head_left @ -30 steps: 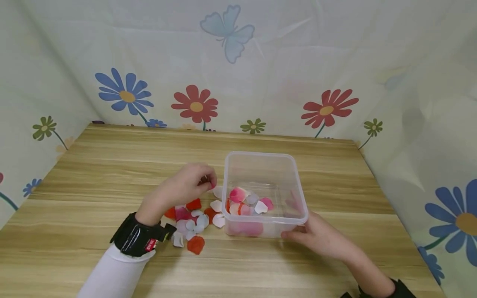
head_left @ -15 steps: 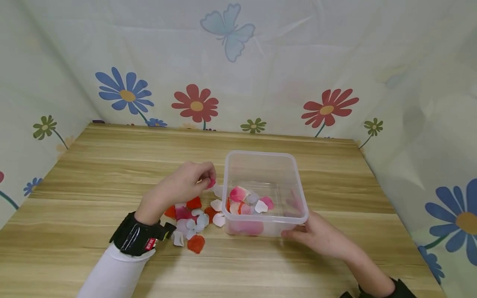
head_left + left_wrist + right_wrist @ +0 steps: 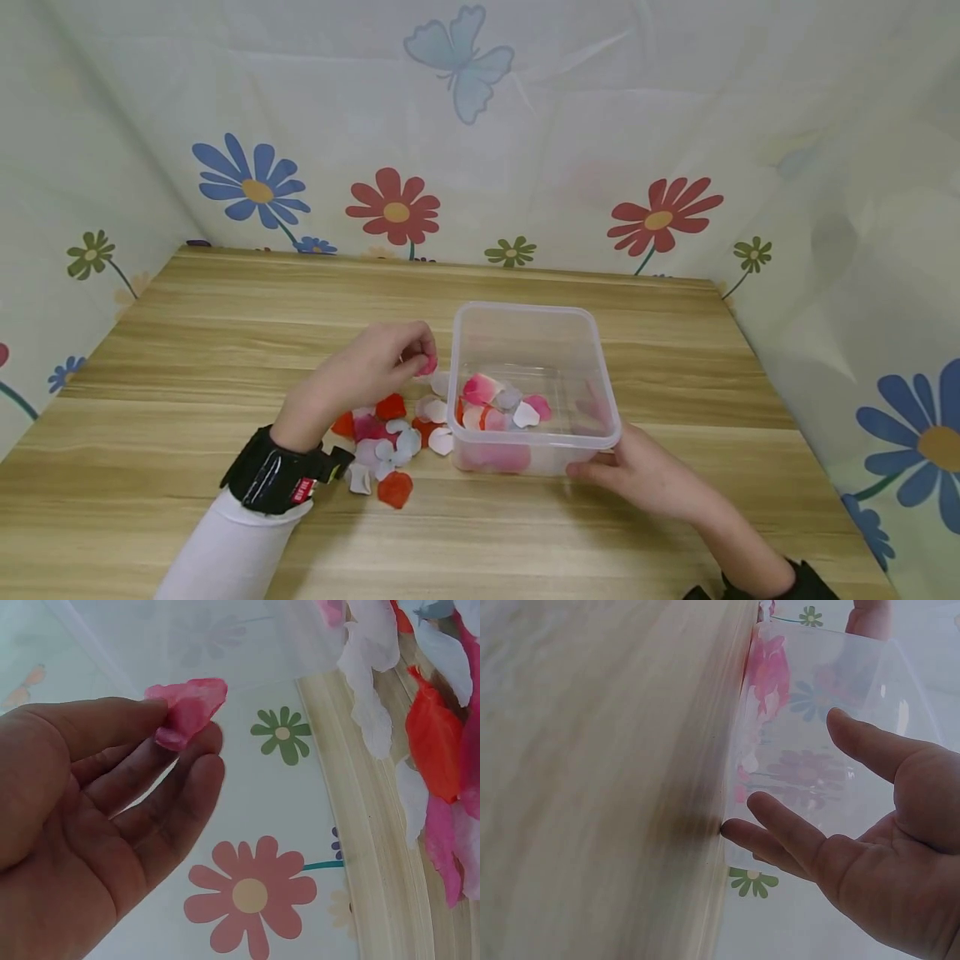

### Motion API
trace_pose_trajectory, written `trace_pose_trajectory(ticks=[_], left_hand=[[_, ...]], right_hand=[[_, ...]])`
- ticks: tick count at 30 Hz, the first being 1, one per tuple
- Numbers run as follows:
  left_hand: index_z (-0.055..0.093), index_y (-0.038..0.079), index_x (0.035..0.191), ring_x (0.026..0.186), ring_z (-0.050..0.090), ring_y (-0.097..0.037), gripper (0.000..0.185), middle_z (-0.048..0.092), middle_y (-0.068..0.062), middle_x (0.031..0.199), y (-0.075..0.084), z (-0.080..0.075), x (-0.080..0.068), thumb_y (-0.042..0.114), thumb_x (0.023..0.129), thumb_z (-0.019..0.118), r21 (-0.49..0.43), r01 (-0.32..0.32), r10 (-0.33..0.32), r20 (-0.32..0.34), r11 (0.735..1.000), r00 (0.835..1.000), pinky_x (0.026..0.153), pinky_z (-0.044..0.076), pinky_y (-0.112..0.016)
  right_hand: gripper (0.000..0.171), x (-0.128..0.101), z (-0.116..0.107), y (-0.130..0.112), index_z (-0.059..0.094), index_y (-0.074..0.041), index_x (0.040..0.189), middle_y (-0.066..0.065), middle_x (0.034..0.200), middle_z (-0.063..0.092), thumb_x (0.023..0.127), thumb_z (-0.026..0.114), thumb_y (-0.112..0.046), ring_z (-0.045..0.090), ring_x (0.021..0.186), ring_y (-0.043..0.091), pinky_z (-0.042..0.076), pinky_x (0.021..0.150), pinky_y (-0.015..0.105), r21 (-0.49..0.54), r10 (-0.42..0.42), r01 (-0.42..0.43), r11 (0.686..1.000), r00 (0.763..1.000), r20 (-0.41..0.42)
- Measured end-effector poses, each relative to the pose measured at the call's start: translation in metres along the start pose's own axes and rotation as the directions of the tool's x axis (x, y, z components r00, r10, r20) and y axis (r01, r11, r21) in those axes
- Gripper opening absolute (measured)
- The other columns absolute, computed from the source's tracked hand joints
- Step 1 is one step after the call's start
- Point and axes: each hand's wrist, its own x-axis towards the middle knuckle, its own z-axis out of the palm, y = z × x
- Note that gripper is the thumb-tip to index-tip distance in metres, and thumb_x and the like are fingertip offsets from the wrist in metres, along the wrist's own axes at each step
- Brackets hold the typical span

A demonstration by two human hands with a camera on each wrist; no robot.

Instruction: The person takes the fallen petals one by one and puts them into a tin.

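The only writing I can find is on a small red tag (image 3: 302,491) on the black wrist strap (image 3: 273,481) of my left arm. The tag carries white letters, but they are too small and blurred to read. Around this strap, no other thing shows any text, number, brand or sign.

box (image 3: 534,333) centre of table (image 3: 187,333) | loose petals (image 3: 390,433) on table at box's 9 o'clock | more petals (image 3: 498,404) inside box | curtain (image 3: 570,125) at 12 o'clock
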Motion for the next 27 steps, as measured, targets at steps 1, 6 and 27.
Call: trace_pose_trajectory(ticks=[1,6,27], left_hand=[[0.065,0.008,0.102,0.073,0.058,-0.017,0.01,0.064,-0.001,0.084,0.001,0.0,0.0,0.003,0.096,0.07,0.002,-0.005,0.005,-0.016,1.0,1.0,0.07,0.055,-0.03],[0.07,0.008,0.1,0.082,0.062,-0.018,0.008,0.067,0.0,0.089,0.006,-0.002,-0.001,0.003,0.094,0.074,0.009,-0.028,0.029,-0.105,1.0,0.994,0.078,0.058,-0.033],[0.075,0.004,0.104,0.088,0.068,-0.009,0.017,0.073,-0.001,0.097,0.048,0.006,0.006,-0.002,0.088,0.079,-0.043,-0.406,0.368,-0.344,0.913,0.864,0.079,0.058,-0.024]], right_hand=[[0.076,0.0,0.0,0.0,0.03,0.005,0.153,0.014,0.129,0.064,0.096,0.075,-0.015,0.062,0.117,0.027,0.052,0.097,0.041,0.003,-0.001,0.001,1.0,1.0,0.001],[0.075,0.0,0.0,0.0,0.03,0.005,0.153,0.014,0.128,0.064,0.096,0.075,-0.015,0.062,0.117,0.028,0.052,0.097,0.04,0.001,-0.005,0.005,1.0,1.0,0.003],[0.08,-0.001,-0.002,0.0,0.026,0.0,0.157,0.015,0.131,0.063,0.096,0.075,-0.015,0.062,0.117,0.022,0.052,0.096,0.035,0.006,-0.008,0.008,1.0,1.0,0.002]])
